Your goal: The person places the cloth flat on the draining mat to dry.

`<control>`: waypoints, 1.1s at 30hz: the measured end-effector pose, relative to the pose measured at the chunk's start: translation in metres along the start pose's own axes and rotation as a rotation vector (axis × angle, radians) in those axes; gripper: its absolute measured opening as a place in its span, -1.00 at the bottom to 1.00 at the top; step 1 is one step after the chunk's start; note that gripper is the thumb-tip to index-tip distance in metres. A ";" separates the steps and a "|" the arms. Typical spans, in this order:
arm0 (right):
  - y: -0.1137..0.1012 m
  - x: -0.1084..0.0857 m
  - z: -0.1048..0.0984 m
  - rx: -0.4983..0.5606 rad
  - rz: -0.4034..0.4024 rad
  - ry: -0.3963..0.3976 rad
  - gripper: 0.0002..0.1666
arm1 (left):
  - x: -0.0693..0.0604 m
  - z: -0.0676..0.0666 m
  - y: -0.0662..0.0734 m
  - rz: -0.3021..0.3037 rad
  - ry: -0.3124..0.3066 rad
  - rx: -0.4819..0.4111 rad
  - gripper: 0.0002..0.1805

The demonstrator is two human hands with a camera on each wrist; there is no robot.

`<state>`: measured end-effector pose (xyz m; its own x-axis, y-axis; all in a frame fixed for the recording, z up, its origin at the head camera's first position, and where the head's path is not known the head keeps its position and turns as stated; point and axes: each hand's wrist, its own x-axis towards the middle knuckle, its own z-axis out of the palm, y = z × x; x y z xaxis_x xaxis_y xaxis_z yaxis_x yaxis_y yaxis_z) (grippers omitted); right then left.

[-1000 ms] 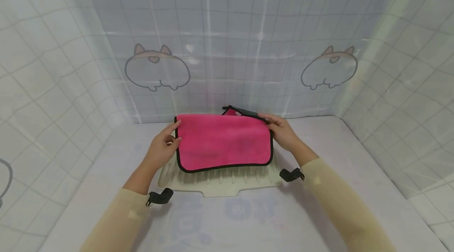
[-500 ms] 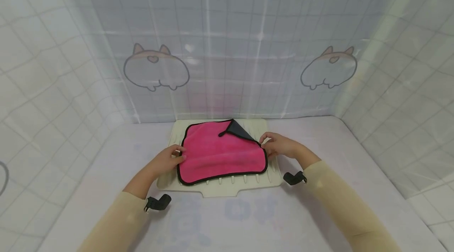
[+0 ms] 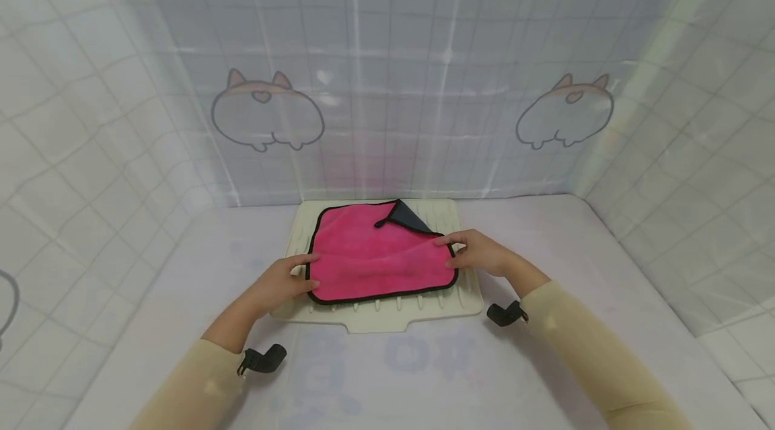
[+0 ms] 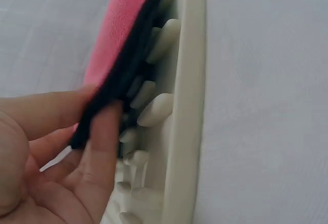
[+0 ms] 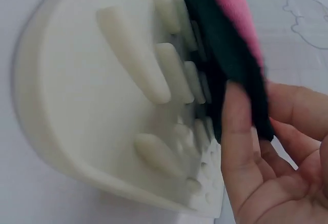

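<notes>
Two hands (image 3: 280,287) (image 3: 482,254) pinch pink cloth (image 3: 375,275); ribbed tray (image 3: 375,324) beneath

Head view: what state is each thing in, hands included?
Pink cloth: mostly spread, far right corner folded over, dark grey reverse showing.
Ridged tray: lying flat, ridges up, partly covered by the cloth.
Left hand: pinches the cloth's left edge.
Right hand: pinches the cloth's right edge.

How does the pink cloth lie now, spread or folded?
Mostly spread, with one corner folded: the pink cloth shows its broad face over the cream tray, while its far right corner turns over, baring dark grey.
</notes>
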<state>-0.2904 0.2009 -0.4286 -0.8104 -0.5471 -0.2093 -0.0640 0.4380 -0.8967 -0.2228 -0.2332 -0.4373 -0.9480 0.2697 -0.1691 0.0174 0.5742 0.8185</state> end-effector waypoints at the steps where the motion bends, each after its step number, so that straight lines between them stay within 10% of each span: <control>1: 0.000 -0.001 0.000 -0.007 0.009 0.007 -0.35 | 0.000 0.000 0.000 0.003 -0.002 -0.019 -0.26; 19: 0.005 -0.019 0.026 -0.209 0.024 0.012 0.01 | -0.005 0.000 -0.001 0.069 -0.157 0.142 -0.06; 33: -0.004 -0.020 0.036 -0.403 -0.011 0.051 0.03 | -0.012 0.008 0.008 0.137 -0.122 0.365 -0.08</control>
<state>-0.2529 0.1839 -0.4351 -0.8357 -0.5218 -0.1716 -0.2881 0.6824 -0.6717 -0.2092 -0.2258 -0.4332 -0.8850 0.4395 -0.1537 0.2733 0.7577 0.5926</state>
